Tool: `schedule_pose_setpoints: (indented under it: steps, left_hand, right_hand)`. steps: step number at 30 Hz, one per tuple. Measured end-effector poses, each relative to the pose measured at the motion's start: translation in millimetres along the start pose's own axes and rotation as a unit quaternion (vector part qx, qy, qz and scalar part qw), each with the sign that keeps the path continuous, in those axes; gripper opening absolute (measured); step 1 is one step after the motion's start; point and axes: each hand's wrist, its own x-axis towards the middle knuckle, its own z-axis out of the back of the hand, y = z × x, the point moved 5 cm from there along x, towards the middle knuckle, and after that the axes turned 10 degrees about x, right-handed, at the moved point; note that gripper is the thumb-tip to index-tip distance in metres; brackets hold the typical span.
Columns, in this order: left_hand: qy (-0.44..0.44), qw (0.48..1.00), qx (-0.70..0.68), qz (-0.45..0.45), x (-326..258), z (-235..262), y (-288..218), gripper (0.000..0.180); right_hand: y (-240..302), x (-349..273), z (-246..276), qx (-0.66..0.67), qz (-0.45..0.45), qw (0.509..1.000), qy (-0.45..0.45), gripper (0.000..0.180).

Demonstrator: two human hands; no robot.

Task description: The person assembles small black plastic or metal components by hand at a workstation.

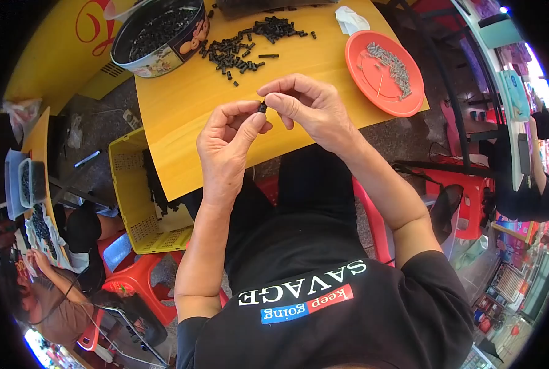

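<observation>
Black T-shirt [342, 335], short sleeves [431, 277] — white lettering [302, 284] across front, red-and-blue panel [307, 304] beside it. Black trousers [317, 178] — left hand [224, 141] and right hand [316, 112] bare.

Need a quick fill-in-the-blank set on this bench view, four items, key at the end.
1. The left hand holds a small ____ piece.
2. The many small pieces on the red plate are coloured ____.
3. On the table, as the wearer sees it, the heap of loose pieces lies to the ____ of the round tin.
4. The perforated crate beside the table is coloured ____.

Missing words: black; grey; right; yellow.
</observation>
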Motion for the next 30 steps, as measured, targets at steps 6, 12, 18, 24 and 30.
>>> schedule_pose_setpoints:
  steps: [6, 12, 18, 24, 30]
  left_hand:
    - [-0.01, 0.999, 0.015, -0.033, -2.2, -2.4, -6.6, 0.017]
    - [0.012, 0.999, 0.034, -0.041, -1.5, -4.3, -14.0, 0.014]
    - [0.054, 0.995, -0.066, 0.058, 5.3, -2.8, 3.6, 0.018]
    - [-0.005, 1.0, -0.027, 0.015, 5.5, -7.5, -2.1, 0.019]
    - [-0.013, 0.999, 0.021, -0.021, 3.3, -11.4, -9.9, 0.017]
  right_hand:
    - [22.7, -8.3, -8.0, -0.168, 0.132, 0.977, 0.002, 0.012]
    - [44.3, -10.2, -10.4, -0.291, 0.235, 0.924, 0.074, 0.01]
    - [22.0, -2.8, -0.8, -0.114, -0.007, 0.993, 0.029, 0.012]
    - [26.0, -1.2, -2.8, -0.125, 0.015, 0.992, 0.005, 0.017]
    - [38.0, -3.2, -3.4, -0.257, 0.173, 0.95, 0.039, 0.009]
